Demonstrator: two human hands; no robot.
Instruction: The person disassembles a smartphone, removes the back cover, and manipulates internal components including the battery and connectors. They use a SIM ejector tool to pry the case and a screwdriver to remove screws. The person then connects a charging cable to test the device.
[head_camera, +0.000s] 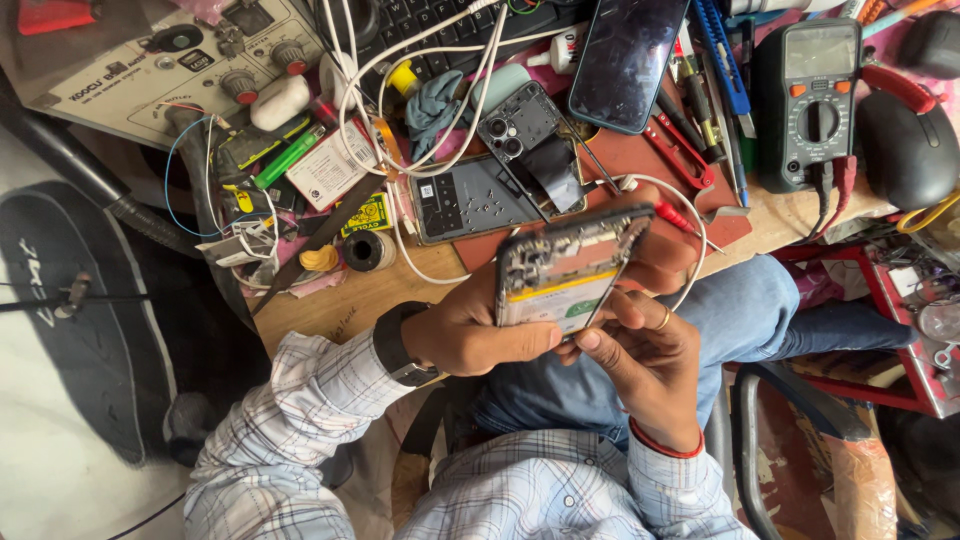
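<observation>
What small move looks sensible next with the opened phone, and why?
Probably bring the right hand fingertips onto the exposed battery of the opened phone. The left hand already grips the phone's lower edge with its back cover off, and the right hand's fingers sit just below the battery label, with no tool visible in either hand.

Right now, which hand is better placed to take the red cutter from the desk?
Probably the right hand: only its fingertips touch the opened phone, the left hand holds it, and the red cutter lies nearer.
</observation>
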